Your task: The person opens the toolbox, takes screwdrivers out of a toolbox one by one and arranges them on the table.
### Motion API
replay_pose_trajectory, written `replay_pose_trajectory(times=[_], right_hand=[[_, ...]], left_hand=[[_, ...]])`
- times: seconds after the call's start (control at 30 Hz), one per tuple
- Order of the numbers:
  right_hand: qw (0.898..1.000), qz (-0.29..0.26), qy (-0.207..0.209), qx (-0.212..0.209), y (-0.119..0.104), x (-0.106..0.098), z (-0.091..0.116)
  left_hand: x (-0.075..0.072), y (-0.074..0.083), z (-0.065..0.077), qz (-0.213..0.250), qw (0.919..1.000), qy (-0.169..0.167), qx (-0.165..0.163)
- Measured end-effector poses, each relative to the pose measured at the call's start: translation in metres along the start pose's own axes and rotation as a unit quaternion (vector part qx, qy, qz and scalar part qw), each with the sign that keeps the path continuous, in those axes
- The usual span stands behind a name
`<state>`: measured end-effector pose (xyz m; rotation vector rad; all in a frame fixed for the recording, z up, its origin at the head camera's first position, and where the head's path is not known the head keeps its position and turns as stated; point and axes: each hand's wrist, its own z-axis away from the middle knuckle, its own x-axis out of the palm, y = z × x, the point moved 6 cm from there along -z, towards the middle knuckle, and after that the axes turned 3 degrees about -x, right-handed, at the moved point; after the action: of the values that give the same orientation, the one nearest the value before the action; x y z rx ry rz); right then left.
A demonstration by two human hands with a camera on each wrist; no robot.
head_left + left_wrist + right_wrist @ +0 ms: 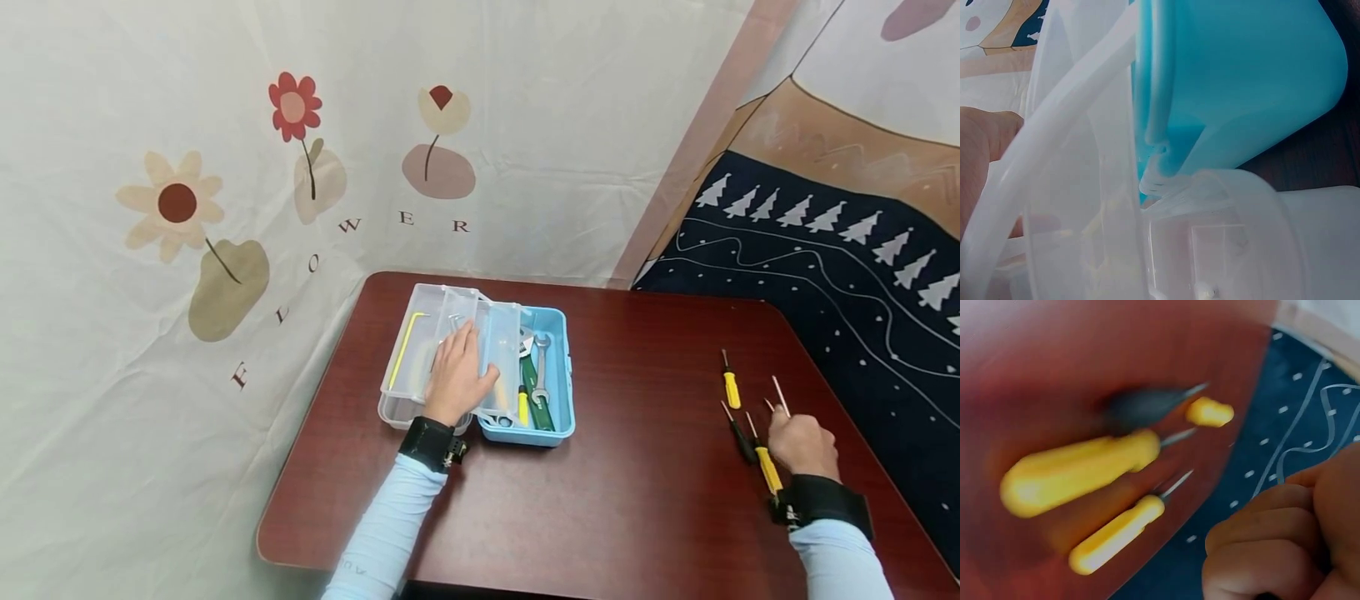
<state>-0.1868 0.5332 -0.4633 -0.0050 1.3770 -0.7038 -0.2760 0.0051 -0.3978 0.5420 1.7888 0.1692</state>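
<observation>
In the head view, my left hand (456, 375) rests with extended fingers on the clear plastic tray (498, 342), which leans over a light blue toolbox (566, 367). A wrench (541, 367) and green-handled tools lie in the box. At the right of the table, my right hand (804, 447) grips a screwdriver by its handle, which the fingers hide; its thin shaft (780, 394) points up and away. Beside that hand lie a black screwdriver (741, 437) and yellow-handled screwdrivers (767, 468). The right wrist view shows the curled fingers (1266, 550) and a smaller yellow screwdriver (1116, 537).
A yellow hex key (406, 346) shows through the clear lid at the toolbox's left. The dark red table (630, 500) has its right edge close to my right hand. A printed cloth (555, 125) hangs behind the table.
</observation>
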Motion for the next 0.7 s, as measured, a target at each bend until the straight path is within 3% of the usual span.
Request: replay_pose_trajectory(times=[0.3,0.53,0.7], right_hand=[[0.992,0.064,-0.074,0.079,0.049,0.029,0.014],[0.981,0.102,-0.123,0.106,0.053,0.044,0.018],[0.983,0.098,-0.122,0.091,0.046,0.042,0.019]], left_hand=[[0.002,0.0,-0.001,0.004,0.9999,-0.008,-0.006],[0.001,0.001,-0.001,0.007,1.0,-0.001,0.0],[0.0,0.0,0.0,0.01,0.9999,-0.003,-0.002]])
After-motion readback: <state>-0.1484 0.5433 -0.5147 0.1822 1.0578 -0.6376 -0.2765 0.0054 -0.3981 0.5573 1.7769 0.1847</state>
